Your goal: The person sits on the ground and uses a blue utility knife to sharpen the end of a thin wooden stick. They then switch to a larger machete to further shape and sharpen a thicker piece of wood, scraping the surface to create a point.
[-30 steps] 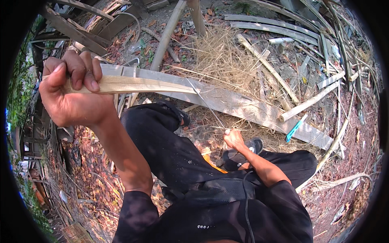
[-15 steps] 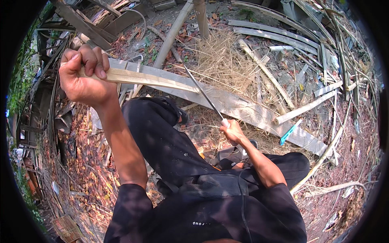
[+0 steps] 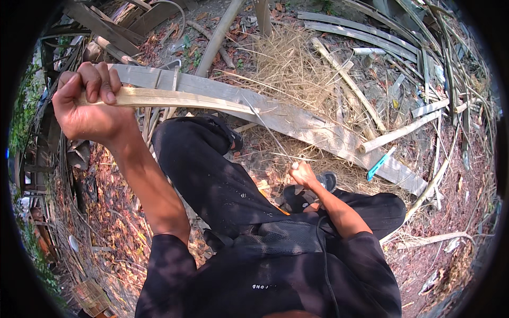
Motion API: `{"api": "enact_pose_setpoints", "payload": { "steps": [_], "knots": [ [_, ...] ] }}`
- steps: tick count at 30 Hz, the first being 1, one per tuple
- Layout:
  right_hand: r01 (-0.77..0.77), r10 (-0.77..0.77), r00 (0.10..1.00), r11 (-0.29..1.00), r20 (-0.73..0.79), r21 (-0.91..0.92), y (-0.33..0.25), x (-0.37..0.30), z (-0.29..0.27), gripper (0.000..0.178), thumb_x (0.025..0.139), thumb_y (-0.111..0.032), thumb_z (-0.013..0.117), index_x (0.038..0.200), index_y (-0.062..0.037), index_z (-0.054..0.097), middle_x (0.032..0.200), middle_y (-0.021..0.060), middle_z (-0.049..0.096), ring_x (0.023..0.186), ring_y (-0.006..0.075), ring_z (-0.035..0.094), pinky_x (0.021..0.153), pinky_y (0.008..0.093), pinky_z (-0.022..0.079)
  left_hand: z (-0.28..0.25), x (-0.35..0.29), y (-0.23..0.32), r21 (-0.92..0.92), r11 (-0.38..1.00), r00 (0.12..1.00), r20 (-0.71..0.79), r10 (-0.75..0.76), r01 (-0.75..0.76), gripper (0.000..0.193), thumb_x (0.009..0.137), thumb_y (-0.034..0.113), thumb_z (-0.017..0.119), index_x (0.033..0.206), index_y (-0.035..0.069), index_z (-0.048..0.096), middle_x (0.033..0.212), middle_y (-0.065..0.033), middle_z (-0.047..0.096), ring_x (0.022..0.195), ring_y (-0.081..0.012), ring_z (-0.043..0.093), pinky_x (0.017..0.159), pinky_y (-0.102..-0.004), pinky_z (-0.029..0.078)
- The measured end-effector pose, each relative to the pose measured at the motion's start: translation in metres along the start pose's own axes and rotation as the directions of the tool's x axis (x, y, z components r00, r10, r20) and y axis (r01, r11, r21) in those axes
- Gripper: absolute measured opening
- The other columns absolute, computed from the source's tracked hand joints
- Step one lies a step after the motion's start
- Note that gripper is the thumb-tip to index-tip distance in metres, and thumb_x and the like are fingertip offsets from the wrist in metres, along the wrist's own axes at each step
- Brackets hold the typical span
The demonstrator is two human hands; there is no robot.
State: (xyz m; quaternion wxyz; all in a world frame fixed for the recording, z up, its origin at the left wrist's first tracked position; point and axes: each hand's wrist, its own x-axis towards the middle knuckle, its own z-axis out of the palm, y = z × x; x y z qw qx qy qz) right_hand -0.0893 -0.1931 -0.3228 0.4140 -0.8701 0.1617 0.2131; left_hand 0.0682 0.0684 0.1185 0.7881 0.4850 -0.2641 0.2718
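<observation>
My left hand, raised at the upper left, is closed round one end of a long pale strip of bamboo or wood. The strip stretches rightward above a grey plank. In front of my lap, my right hand grips a knife by its whitish handle, mostly covered by my fingers. Its thin blade slants up and left, with the tip part at the strip's right end. Whether blade and strip touch I cannot tell.
A blue slim tool lies on the plank's right part. Dry straw and shavings are heaped beyond the plank. Bamboo poles and slats lie at the right and back. Old boards are piled at the upper left.
My left hand has moved left and slightly down, drawing the strip with it. The knife stays near the strip's right end, and my right hand has shifted slightly.
</observation>
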Motion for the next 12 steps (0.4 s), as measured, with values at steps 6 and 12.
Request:
{"api": "enact_pose_setpoints", "payload": {
  "steps": [6,12],
  "knots": [
    [-0.675,-0.318,0.556,0.367,0.768,0.640,0.036,0.024,-0.030,0.011,0.078,-0.012,0.057,0.084,-0.0123,0.048,0.050,-0.0049,0.033,0.036,0.0064,0.029,0.043,0.0286,0.036,0.000,0.016,-0.016,-0.015,1.000,0.999,-0.023,-0.024,0.024,0.026,0.078,0.015,0.046,0.060,0.014,0.027,0.053,-0.0008,0.028,0.044,-0.0109,0.024,0.042,-0.0246,0.023],
    [-0.146,-0.042,0.942,0.843,0.334,0.517,0.013,0.026,-0.014,0.023,0.082,-0.021,0.068,0.085,-0.0052,0.052,0.058,0.0012,0.049,0.044,0.0135,0.044,0.048,0.0331,0.042,-0.018,0.023,-0.007,0.004,1.000,1.000,-0.020,-0.013,0.013,0.026,0.079,0.018,0.047,0.061,0.013,0.029,0.052,-0.0019,0.029,0.044,-0.0116,0.024,0.042,-0.0252,0.023]
  ]
}}
